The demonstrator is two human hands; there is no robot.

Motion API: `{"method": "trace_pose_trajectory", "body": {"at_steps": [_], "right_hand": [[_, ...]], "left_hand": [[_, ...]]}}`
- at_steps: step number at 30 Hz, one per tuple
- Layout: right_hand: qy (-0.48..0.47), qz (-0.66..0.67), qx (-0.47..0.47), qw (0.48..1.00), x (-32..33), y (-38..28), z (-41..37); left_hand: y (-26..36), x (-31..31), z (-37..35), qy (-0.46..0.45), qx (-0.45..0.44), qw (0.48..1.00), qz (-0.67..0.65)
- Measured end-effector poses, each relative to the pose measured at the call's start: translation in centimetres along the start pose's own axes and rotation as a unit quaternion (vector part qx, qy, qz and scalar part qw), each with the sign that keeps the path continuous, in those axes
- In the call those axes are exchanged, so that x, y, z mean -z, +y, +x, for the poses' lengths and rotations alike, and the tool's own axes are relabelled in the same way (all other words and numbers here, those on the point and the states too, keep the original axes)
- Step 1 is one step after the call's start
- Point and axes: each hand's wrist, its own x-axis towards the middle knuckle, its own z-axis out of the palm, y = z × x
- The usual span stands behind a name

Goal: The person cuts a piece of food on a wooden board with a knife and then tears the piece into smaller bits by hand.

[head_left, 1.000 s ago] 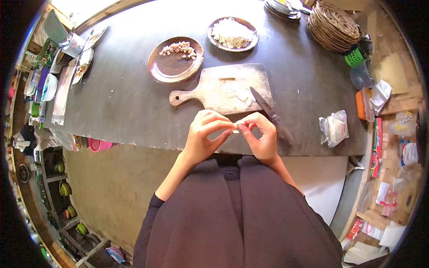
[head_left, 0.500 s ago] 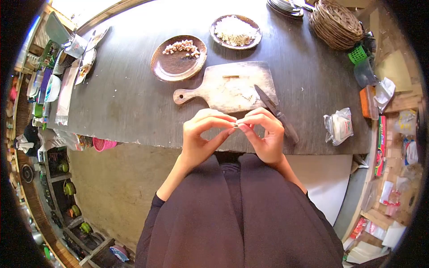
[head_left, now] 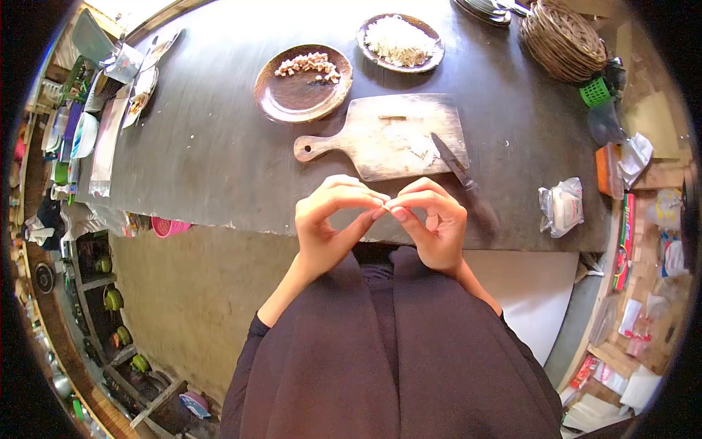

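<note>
My left hand (head_left: 333, 216) and my right hand (head_left: 431, 219) meet fingertip to fingertip over the table's near edge. Both pinch a tiny pale piece (head_left: 386, 208), too small to name. Just beyond them lies a wooden cutting board (head_left: 369, 157) with its handle to the left. It carries pale scraps and a short brown strip (head_left: 393, 117). A knife (head_left: 453, 159) rests with its blade on the board's right side and its handle on the table. Behind the board are a brown plate (head_left: 292, 102) with small chopped pieces and another plate (head_left: 363, 53) heaped with pale shreds (head_left: 400, 41).
A clear plastic packet (head_left: 561, 208) with something white lies at the table's right. Woven baskets (head_left: 563, 40) and dark stacked plates (head_left: 482, 10) stand at the back right. Crockery and containers (head_left: 85, 135) line the left edge. A pink basket (head_left: 170, 227) shows below the table edge.
The view has shifted a little, so the board, plates and knife appear slightly farther right and mostly higher. Both hands stay pinched together in nearly the same place.
</note>
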Motion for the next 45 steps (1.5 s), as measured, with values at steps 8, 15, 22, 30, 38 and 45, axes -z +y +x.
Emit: {"method": "trace_pose_trajectory", "body": {"at_steps": [8,15,22,30,38,45], "right_hand": [[0.004,0.021,-0.039,0.999,-3.9,0.5,0.9],[0.040,0.065,-0.063,0.995,-7.8,-0.1,1.7],[0.071,0.015,-0.032,0.997,-10.2,-1.1,2.5],[0.118,-0.032,-0.072,0.990,-11.6,-1.4,2.4],[0.118,-0.045,-0.105,0.986,-12.2,-1.2,0.9],[0.153,-0.031,-0.123,0.980,-13.4,-0.9,0.6]], "left_hand": [[-0.7,2.7,-0.2,0.051,0.041,0.998,-0.012],[-0.9,6.4,0.5,0.042,0.071,0.992,-0.099],[-1.4,8.5,1.6,0.017,0.078,0.988,-0.133],[-3.0,9.8,2.5,-0.032,0.014,0.995,-0.092],[-3.7,10.5,2.0,-0.095,0.108,0.980,-0.135],[-4.2,11.0,1.7,-0.109,0.115,0.976,-0.149]]}}
